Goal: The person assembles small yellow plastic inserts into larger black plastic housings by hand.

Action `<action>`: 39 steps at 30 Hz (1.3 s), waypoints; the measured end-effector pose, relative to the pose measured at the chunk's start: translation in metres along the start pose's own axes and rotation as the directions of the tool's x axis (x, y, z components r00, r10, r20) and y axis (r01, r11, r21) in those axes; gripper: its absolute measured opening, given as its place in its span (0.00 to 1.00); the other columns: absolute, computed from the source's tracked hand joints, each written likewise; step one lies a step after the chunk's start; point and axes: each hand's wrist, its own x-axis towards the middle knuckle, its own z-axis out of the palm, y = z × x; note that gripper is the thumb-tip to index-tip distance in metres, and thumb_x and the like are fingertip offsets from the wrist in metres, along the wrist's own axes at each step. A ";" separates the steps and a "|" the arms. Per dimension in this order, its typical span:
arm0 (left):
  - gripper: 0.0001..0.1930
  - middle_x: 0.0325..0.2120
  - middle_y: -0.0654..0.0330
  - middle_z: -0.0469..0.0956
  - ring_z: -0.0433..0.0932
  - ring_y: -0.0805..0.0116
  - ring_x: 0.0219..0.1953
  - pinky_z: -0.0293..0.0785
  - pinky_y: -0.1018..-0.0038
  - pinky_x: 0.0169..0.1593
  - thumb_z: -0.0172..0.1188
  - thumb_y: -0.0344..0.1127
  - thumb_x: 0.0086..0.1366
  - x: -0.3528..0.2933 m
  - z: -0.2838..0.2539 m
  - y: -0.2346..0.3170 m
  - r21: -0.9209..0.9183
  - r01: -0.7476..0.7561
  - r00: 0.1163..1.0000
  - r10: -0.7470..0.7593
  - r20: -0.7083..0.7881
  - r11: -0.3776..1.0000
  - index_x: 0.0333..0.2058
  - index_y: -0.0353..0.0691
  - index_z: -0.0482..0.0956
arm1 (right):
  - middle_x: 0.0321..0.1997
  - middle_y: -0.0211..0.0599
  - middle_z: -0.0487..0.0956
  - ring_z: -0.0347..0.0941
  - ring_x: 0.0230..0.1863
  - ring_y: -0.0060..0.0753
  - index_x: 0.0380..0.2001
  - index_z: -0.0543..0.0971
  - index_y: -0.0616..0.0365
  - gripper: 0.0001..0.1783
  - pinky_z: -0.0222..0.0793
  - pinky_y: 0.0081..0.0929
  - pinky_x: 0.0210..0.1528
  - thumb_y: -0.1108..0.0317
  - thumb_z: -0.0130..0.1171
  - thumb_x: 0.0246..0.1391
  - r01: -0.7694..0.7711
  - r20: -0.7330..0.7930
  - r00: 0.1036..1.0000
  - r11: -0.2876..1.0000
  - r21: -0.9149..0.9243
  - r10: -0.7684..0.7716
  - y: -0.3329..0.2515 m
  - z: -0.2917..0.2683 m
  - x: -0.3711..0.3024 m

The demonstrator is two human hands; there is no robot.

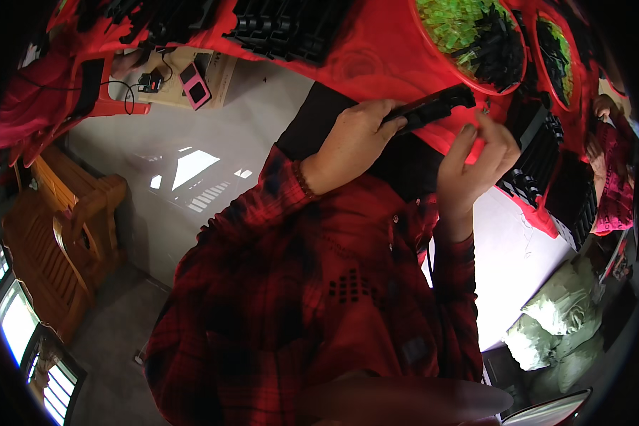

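Observation:
My left hand point(348, 145) is closed round one end of a long black plastic part point(433, 108), slim and notched, with a curved far end. It is held tilted just above the near edge of the red-covered table point(362, 67). Close to the part's far end, my right hand point(479, 160) is raised with its fingers bent and thumb near the index finger. A tiny dark speck shows by those fingertips, too small to name. Beyond them stands a round red tray point(522, 79) holding yellow-green translucent pieces point(451, 21) and small black pieces point(500, 57).
Black parts point(287, 25) lie in rows on the table, with more stacked point(539, 153) at the right. A second tray point(555, 60) sits beyond. Another person's arm point(598, 160) shows at far right. Left are a red chair point(124, 106) and wooden bench point(67, 234); pale sacks point(561, 319) lie lower right.

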 end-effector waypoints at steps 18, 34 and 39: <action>0.14 0.36 0.42 0.82 0.81 0.44 0.40 0.77 0.59 0.43 0.63 0.36 0.66 0.004 0.017 -0.034 0.211 0.012 0.994 0.011 -0.105 0.977 0.44 0.31 0.80 | 0.36 0.32 0.75 0.72 0.42 0.36 0.34 0.83 0.56 0.12 0.53 0.38 0.46 0.75 0.60 0.41 0.042 0.536 0.844 0.998 -0.040 -0.014 -0.004 0.021 -0.009; 0.11 0.32 0.44 0.81 0.81 0.43 0.36 0.78 0.58 0.38 0.63 0.35 0.65 0.002 0.023 -0.043 0.264 -0.040 0.995 0.064 -0.082 0.964 0.42 0.33 0.79 | 0.37 0.34 0.75 0.72 0.43 0.38 0.33 0.81 0.56 0.12 0.54 0.39 0.48 0.77 0.59 0.41 -0.033 0.590 0.806 0.999 -0.012 0.034 -0.007 0.019 -0.011; 0.12 0.27 0.46 0.80 0.81 0.50 0.27 0.77 0.62 0.33 0.64 0.36 0.64 0.002 0.023 -0.044 0.187 0.012 0.994 0.008 -0.106 0.982 0.40 0.33 0.80 | 0.37 0.33 0.75 0.71 0.44 0.37 0.35 0.82 0.57 0.13 0.54 0.39 0.49 0.76 0.59 0.42 0.040 0.637 0.771 0.998 -0.056 0.005 -0.007 0.015 -0.006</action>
